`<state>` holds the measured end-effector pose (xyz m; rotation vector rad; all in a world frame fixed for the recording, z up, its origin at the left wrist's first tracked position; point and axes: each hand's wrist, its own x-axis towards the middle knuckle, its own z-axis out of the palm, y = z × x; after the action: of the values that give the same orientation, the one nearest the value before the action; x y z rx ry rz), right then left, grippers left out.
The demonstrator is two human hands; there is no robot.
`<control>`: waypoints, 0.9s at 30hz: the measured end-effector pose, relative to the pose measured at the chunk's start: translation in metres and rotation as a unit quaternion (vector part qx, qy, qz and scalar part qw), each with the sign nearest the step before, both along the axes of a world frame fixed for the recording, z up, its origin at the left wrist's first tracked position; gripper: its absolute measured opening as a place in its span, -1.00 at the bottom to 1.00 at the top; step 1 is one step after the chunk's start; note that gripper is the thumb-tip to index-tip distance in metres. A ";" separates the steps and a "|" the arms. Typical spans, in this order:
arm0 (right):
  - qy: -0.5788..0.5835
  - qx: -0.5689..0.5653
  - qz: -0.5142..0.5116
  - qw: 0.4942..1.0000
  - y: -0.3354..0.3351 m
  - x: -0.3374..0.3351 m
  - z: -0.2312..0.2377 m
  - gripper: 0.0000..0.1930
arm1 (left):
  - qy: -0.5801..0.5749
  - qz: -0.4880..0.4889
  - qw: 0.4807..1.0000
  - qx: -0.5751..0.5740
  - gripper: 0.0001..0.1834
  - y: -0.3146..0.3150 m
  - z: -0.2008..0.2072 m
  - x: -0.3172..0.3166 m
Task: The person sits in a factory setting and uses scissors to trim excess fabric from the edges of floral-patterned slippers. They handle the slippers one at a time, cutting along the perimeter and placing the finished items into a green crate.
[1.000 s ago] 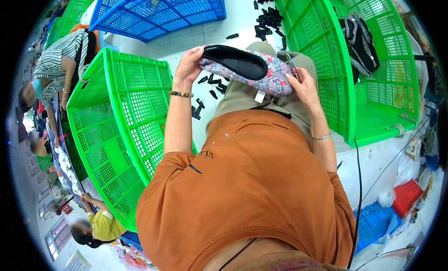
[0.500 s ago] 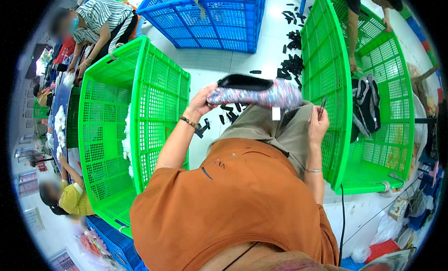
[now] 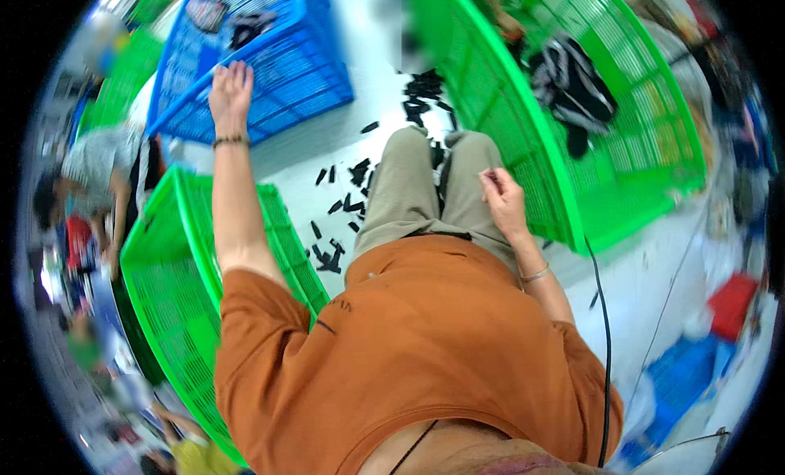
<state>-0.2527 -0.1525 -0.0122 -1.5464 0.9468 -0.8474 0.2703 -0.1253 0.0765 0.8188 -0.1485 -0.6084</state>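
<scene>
My left hand [image 3: 231, 95] reaches out at the near rim of the blue crate [image 3: 323, 95]. Its fingers are stretched and nothing is in them. Inside that crate lie a patterned fabric piece [image 3: 207, 15] and a darker fabric piece [image 3: 252, 27], both blurred. Above my right thigh, beside the tall green crate [image 3: 491, 91], my right hand [image 3: 504, 201] is closed with the fingertips pinched together. What it grips, if anything, does not show clearly.
Several small black pieces [image 3: 357, 172] lie scattered on the white floor. Black and grey striped fabric items [image 3: 572, 82] sit in the right green crate, where another person's hand [image 3: 510, 25] reaches in. Another green crate [image 3: 168, 287] stands left. A black cable [image 3: 601, 311] hangs at right.
The patterned, black-lined fabric piece has left my left hand, which moved out left to the blue crate and opened. My right hand moved left; its dark pointed tool no longer shows. The view turned.
</scene>
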 end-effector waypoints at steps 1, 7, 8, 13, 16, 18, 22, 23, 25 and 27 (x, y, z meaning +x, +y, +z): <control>0.049 -0.044 0.032 0.997 0.006 -0.015 0.010 -0.89 | -0.060 -0.153 0.986 0.031 -0.64 -0.003 -0.024 -0.016; 0.326 0.011 0.303 0.895 0.043 -0.150 0.051 -0.79 | -0.255 -0.413 0.830 0.273 -0.75 -0.009 -0.093 -0.188; 0.345 0.083 0.303 0.884 0.046 -0.180 0.059 -0.78 | -0.293 -0.427 0.805 0.289 -0.75 -0.008 -0.097 -0.204; 0.353 0.239 0.096 0.899 0.038 -0.275 0.132 -0.86 | -0.431 -0.417 0.739 0.306 -0.73 -0.014 -0.103 -0.247; 0.335 0.134 -0.065 0.930 0.018 -0.302 0.126 -0.84 | -0.586 -0.384 0.647 0.301 -0.72 -0.027 -0.113 -0.262; 0.254 0.095 -0.206 0.940 -0.005 -0.285 0.123 -0.77 | -0.685 -0.327 0.578 0.299 -0.72 -0.031 -0.118 -0.272; 0.349 0.012 -0.354 0.868 -0.050 -0.316 0.052 -0.63 | -0.751 -0.246 0.522 0.323 -0.74 -0.035 -0.130 -0.294; 0.316 0.046 -0.393 0.862 -0.059 -0.319 0.037 -0.60 | -0.747 -0.250 0.522 0.326 -0.74 -0.035 -0.131 -0.293; 0.240 0.110 -0.454 0.851 -0.072 -0.327 0.020 -0.52 | -0.740 -0.257 0.527 0.328 -0.74 -0.035 -0.134 -0.292; 0.280 0.045 -0.447 0.848 -0.087 -0.322 0.018 -0.51 | -0.746 -0.252 0.523 0.326 -0.75 -0.034 -0.131 -0.291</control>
<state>-0.5742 -0.2395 0.0054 -1.2447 2.2049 -0.9536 -0.0205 -0.1592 -0.0549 1.9207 -1.9269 -0.2854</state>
